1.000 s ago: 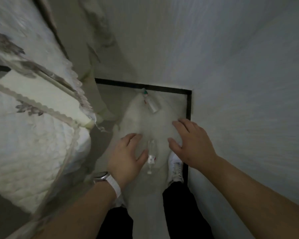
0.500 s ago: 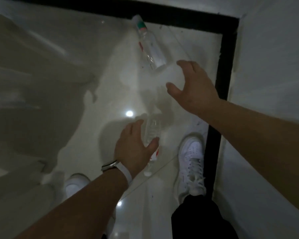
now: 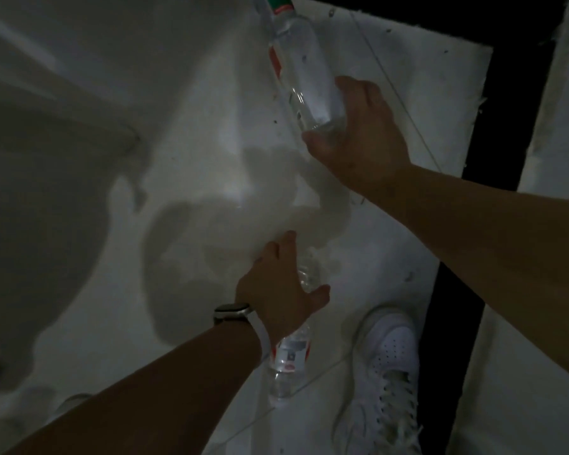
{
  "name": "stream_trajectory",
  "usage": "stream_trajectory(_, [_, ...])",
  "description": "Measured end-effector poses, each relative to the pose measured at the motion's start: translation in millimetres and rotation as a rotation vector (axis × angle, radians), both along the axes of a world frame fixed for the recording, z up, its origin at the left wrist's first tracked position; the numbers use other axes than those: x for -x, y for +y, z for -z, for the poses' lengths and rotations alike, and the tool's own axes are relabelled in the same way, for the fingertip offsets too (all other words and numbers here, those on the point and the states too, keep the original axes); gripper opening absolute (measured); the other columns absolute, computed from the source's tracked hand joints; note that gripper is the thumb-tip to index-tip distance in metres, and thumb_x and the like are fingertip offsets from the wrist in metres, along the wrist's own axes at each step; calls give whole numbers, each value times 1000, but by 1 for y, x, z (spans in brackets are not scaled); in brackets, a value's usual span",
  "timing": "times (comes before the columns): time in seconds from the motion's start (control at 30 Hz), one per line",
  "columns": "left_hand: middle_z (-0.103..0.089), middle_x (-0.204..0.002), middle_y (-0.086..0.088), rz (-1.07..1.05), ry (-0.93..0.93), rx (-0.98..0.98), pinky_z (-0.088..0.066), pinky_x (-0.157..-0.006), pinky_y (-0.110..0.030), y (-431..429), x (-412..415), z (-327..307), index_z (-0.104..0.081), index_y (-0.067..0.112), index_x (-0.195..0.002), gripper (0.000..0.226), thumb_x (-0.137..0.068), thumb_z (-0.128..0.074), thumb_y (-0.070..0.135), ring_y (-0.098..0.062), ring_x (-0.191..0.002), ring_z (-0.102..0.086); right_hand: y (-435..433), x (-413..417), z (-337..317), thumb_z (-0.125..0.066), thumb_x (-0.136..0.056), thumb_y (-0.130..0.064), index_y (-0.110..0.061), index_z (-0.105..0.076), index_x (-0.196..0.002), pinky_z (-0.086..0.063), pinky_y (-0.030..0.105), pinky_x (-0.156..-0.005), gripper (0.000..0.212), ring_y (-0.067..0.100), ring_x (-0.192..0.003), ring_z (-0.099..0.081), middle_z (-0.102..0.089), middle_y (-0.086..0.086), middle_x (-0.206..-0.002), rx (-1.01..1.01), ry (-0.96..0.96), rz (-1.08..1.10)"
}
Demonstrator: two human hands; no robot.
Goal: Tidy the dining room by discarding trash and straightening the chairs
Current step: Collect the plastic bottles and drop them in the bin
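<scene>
Two clear plastic bottles lie on the white tiled floor (image 3: 194, 93) in dim light. The far bottle (image 3: 298, 64) has a green cap and a red and green label. My right hand (image 3: 362, 139) cups its base, thumb below and fingers on its right side. The near bottle (image 3: 288, 359) has a red and white label and lies lengthwise toward me. My left hand (image 3: 276, 290), with a watch on the wrist, is curled over its upper half, thumb on the right side. The middle of that bottle is hidden under my palm.
My white shoe (image 3: 388, 362) stands just right of the near bottle; the other shoe (image 3: 73, 402) shows faintly at lower left. A black floor border (image 3: 467, 257) runs along the white wall (image 3: 539, 389) on the right. Dark shadows cover the floor at left.
I have bent lower toward the floor. My right hand reached forward and closed around the far bottle's base. My left hand settled its fingers around the near bottle.
</scene>
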State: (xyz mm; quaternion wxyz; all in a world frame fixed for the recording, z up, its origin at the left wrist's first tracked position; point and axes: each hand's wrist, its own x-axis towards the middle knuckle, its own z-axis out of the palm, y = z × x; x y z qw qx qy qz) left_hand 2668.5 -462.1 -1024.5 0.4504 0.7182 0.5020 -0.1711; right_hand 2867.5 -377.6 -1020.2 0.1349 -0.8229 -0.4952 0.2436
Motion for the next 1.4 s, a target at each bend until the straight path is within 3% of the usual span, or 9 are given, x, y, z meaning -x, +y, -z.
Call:
stream_trajectory(0.13, [-42,-141,-2,-168,-85,0,-46,-96,-33,2,-4,5,-22,23,-151,102,-71,-76,56,-22,-123,-50,12,5,8,-71,-78,-52,-19,-28,-149,-42,37,-99,89,23,-127,-42,-40,6,-143,18,57,16])
stream_trajectory(0.27, [-49,-140,-1,-368,-126,92,-31,-94,-14,-1,3,3,-35,16,-146,94,-70,-83,45,-15,-125,-49,20,10,9,-71,-80,-39,-15,-24,-150,-45,36,-96,88,24,-123,-45,-40,9,-140,32,118,79])
stream_trajectory(0.5, [-60,-117,6,-485,-153,92,-36,-76,1,20,26,-33,-50,18,-138,76,-72,-85,32,-11,-107,-59,4,19,-15,-69,-74,-33,-5,-50,-127,-48,35,-88,63,28,-104,-55,-49,11,-120,43,37,122])
stream_trajectory(0.67, [-61,-118,6,-537,-226,58,-45,-90,-19,38,36,-82,-50,22,-138,76,-71,-86,26,-11,-105,-60,-21,31,-59,-72,-74,-33,-4,-55,-123,-47,33,-86,60,26,-100,-56,-53,11,-115,64,83,155])
stream_trajectory(0.8, [-63,-115,8,-569,-257,43,-50,-93,-28,52,44,-129,-54,25,-133,70,-71,-87,24,-13,-104,-62,-36,41,-114,-72,-73,-37,-7,-59,-113,-39,21,-74,51,15,-90,-52,-55,6,-105,56,179,251])
stream_trajectory(0.93, [-61,-98,28,-586,-288,8,-47,-78,-10,67,47,-187,-54,46,-106,57,-70,-86,15,11,-85,-61,-43,48,-184,-75,-77,-37,-18,-56,-122,-36,-1,-59,52,11,-86,-55,-57,3,-108,45,318,430])
stream_trajectory(1.07, [-57,-101,30,-597,-324,-13,-42,-77,0,83,47,-249,-55,26,-127,74,-63,-91,21,22,-84,-56,-43,55,-262,-75,-78,-36,-17,-49,-136,-38,-1,-63,66,6,-89,-57,-58,2,-111,-27,410,547])
stream_trajectory(1.27, [-68,-111,15,-562,-407,-6,-52,-95,-28,117,37,-376,-51,39,-128,82,-52,-80,45,-2,-101,-66,-31,58,-397,-75,-79,-31,-21,-51,-133,-43,2,-65,60,5,-92,-61,-55,-3,-111,-126,485,620])
stream_trajectory(1.4, [-68,-113,16,-535,-443,6,-54,-95,-34,131,33,-472,-49,52,-118,73,-52,-81,48,-2,-100,-67,-19,54,-499,-75,-80,-23,-30,-54,-114,-43,2,-62,40,-4,-82,-61,-58,-7,-103,-204,528,624])
